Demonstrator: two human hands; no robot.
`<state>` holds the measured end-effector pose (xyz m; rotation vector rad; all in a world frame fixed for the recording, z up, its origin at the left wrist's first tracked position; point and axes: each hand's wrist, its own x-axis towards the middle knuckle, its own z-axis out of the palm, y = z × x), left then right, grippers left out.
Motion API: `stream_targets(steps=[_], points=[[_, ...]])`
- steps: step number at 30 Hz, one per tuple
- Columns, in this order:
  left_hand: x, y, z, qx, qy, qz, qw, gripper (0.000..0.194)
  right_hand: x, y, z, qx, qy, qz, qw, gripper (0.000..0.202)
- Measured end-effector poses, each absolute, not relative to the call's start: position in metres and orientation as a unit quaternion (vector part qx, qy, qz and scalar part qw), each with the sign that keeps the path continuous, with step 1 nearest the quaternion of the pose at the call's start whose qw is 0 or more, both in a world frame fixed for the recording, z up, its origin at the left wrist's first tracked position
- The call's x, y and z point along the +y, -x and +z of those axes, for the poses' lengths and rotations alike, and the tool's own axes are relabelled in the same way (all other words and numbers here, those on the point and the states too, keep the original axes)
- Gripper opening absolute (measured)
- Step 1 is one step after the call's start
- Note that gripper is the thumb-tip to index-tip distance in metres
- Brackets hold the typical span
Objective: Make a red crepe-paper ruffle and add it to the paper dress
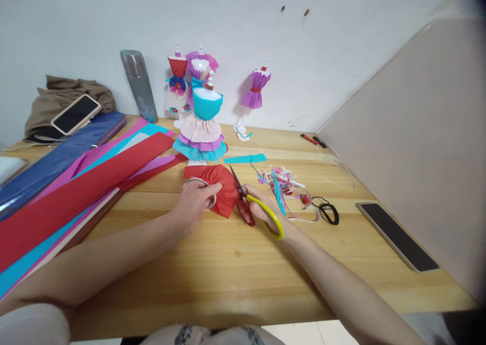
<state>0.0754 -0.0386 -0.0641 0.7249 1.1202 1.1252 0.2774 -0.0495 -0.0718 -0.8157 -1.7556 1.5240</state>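
Observation:
My left hand [193, 200] is closed on a gathered piece of red crepe paper [226, 185], its thumb lying on top of the folds. A whitish ring [213, 201], like a narrow tape roll, sits around the fingers of that hand. In my right hand [260, 201] is a pair of scissors [272, 216] with one yellow and one red handle. Their blades point up and away, right beside the red paper's right edge; I cannot tell whether they touch it. Just behind stands a small dress form [207, 107] in a turquoise top and a tiered paper skirt.
More dressed forms, one in a purple dress [255, 92], stand along the wall near a grey bottle [140, 86]. Long crepe strips [94, 183] cover the left side. Paper scraps [284, 180], a black hair tie [329, 213] and a phone [397, 236] lie right.

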Motion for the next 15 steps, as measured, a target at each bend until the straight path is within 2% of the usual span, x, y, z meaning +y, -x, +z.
stream_targets(steps=[15], points=[[-0.0392, -0.0732, -0.0673, 0.491, -0.373, 0.477, 0.626, 0.056, -0.0524, -0.2715, -0.0682, -0.625, 0.381, 0.594, 0.333, 0.053]])
